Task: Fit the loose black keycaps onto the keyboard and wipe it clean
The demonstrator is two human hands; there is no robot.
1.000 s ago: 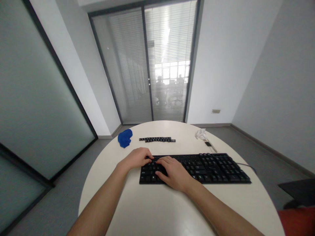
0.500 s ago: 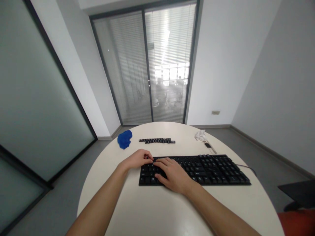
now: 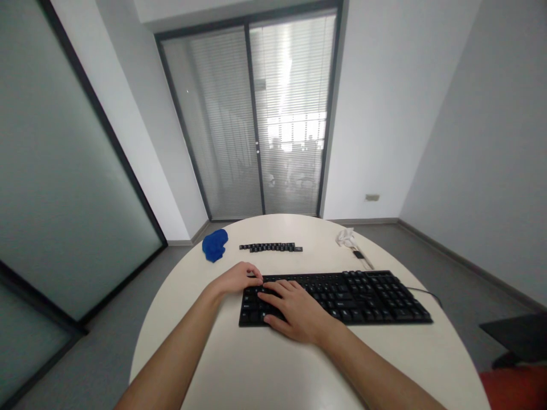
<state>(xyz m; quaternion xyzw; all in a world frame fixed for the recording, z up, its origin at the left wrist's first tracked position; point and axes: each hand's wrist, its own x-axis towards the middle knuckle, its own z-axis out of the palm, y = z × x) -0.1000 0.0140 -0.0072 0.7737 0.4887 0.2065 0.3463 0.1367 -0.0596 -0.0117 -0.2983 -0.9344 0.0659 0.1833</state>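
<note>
A black keyboard (image 3: 363, 299) lies across the white round table, its left end under my hands. My left hand (image 3: 239, 278) is at the keyboard's upper left corner, its thumb and fingers pinched together; whatever may be between the fingertips is too small to make out. My right hand (image 3: 294, 310) rests on the left part of the keys with its fingers stretched out and apart, hiding the keys beneath. The fingertips of both hands nearly meet. Beyond the keyboard, several loose black keycaps (image 3: 271, 247) are lined up in two rows.
A blue crumpled cloth or putty-like lump (image 3: 214, 246) lies at the table's far left. At the far right are a crumpled white tissue (image 3: 344, 237) and a thin stick-like tool (image 3: 364, 259) with a black part beside it. A cable (image 3: 425, 291) runs off the keyboard's right end.
The fingers of my right hand have spread wider, and its thumb has slid slightly left and down. My left hand keeps its pinch at the keyboard's corner. The view has shifted slightly.
</note>
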